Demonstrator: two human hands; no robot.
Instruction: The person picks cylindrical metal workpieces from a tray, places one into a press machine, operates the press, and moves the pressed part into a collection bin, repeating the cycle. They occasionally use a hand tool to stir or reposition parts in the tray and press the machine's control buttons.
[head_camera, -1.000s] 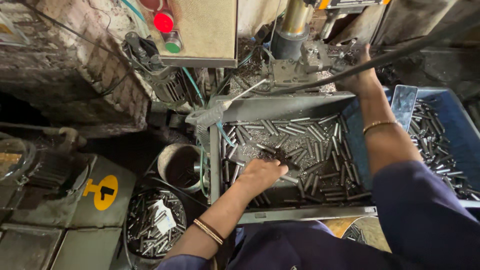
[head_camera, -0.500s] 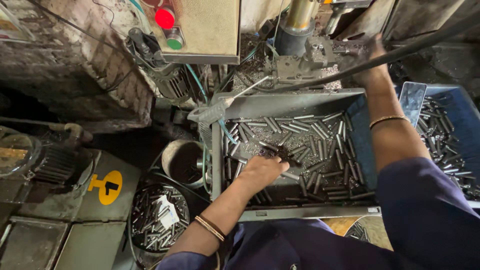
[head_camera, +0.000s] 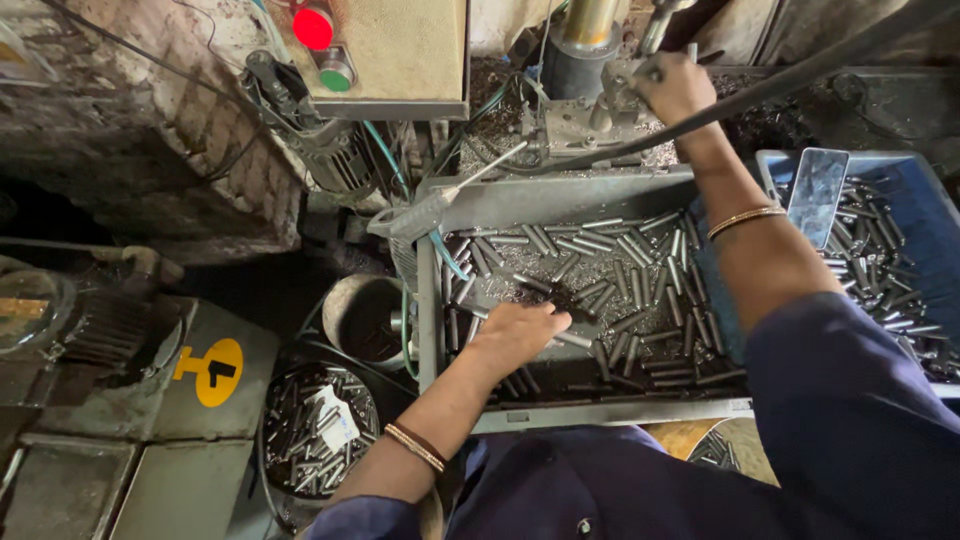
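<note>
Left hand lies palm down in the grey metal tray, fingers curled over the loose steel pins, seemingly closing on one or more, though the grip itself is hidden. Right hand reaches far, gripping the machine's fixture below the steel column, so one side can feed while the other gathers stock. Directly under the machine, the tray keeps the pins within easy reach. To its right a blue crate holds more pins, with a phone propped on its rim. Lower left, a round bucket holds still more.
</note>
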